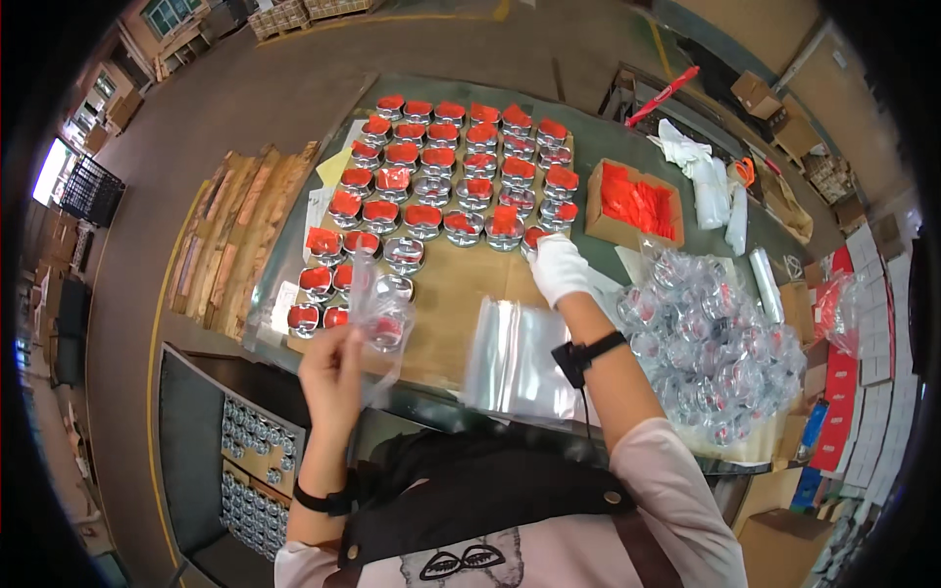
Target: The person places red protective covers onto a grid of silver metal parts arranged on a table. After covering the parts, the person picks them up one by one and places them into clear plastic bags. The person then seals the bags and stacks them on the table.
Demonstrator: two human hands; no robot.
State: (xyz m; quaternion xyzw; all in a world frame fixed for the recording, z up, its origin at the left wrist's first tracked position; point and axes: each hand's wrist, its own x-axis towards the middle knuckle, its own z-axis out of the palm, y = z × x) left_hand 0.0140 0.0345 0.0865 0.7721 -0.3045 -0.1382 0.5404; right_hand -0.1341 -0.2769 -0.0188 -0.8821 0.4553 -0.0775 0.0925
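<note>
Grip of bare left hand [331, 374] pinches a clear plastic bag [376, 316]; white-gloved right hand [561, 269] touches a red-topped, round silver-metal piece [533, 236], closure unclear.

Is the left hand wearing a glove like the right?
No, the left hand is bare, pinching a clear bag; only the right hand wears a white glove.
</note>
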